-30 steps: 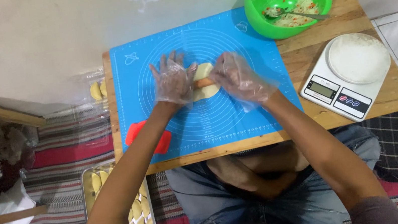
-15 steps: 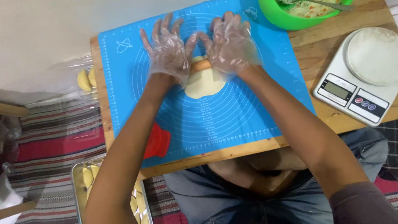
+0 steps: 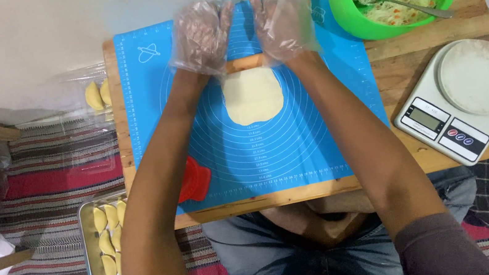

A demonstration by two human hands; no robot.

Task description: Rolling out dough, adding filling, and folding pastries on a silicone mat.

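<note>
While I scan from the far left, I pick out a metal tray (image 3: 93, 262) on the striped floor rug (image 3: 44, 180), filled with folded yellow dumplings (image 3: 105, 240), and higher up two more dumplings (image 3: 97, 94) lying in a clear plastic container beside the wooden surface (image 3: 445, 150). A blue silicone mat (image 3: 296, 150) covers most of that surface, and a red scraper (image 3: 192, 180) lies on the mat's near left corner, partly hidden by the left forearm. Both hands wear thin clear plastic gloves. My left hand (image 3: 202, 35) presses flat, fingers spread and not curled around anything, on the left end of a wooden rolling pin (image 3: 246, 63); my right hand (image 3: 283, 24) presses the right end the same way, just beside the left. The pin lies across the far edge of a flattened round of pale dough (image 3: 253, 95), which sits in the middle of the mat. Further right, a green bowl (image 3: 367, 20) holds shredded vegetable filling and a metal spoon (image 3: 412, 6). Farthest right, a white kitchen scale (image 3: 461, 101) stands on the surface.
</note>
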